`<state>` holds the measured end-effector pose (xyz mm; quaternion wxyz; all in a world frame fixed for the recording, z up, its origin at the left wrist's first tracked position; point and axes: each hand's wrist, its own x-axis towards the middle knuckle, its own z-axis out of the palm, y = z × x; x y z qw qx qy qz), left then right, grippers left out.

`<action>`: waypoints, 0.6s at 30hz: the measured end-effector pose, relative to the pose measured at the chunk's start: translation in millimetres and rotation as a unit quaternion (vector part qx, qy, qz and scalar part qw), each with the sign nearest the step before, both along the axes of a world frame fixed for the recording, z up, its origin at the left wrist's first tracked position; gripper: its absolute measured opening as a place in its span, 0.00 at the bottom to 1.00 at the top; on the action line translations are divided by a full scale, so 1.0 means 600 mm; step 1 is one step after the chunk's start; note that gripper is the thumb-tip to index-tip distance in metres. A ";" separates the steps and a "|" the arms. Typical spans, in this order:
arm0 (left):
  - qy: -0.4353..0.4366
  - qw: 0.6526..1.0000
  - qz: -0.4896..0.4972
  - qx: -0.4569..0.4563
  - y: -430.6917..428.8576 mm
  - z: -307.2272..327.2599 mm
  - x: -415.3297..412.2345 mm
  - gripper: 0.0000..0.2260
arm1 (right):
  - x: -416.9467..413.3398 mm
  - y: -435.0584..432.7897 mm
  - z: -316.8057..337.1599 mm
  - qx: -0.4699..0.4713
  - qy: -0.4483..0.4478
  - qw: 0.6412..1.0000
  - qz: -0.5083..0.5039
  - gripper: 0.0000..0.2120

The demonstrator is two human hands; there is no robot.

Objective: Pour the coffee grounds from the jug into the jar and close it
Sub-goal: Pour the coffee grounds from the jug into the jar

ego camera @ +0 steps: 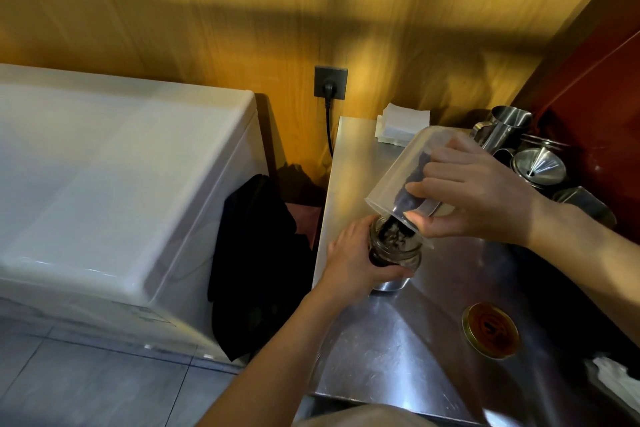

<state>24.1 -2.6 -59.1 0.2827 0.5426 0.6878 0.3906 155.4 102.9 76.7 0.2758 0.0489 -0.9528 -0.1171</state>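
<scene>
While our left hand [353, 263] wraps its fingers around the jar [396, 253] near the bench's [381, 340] left edge to steady it, our right hand [474, 198] grips the upended jug [408, 177], spilling coffee grounds [394, 234] inside; lid [491, 329] waits near the front edge.

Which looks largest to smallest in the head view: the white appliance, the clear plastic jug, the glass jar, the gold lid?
1. White appliance, by far the largest.
2. Clear plastic jug, tipped over the jar.
3. Glass jar and gold lid look about alike; the lid lies nearer the camera, so their order is unsure.
</scene>
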 end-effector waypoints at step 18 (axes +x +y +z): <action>-0.012 1.000 0.005 0.010 -0.003 0.003 0.000 0.31 | 0.001 -0.011 -0.006 0.054 0.013 0.998 0.033 0.15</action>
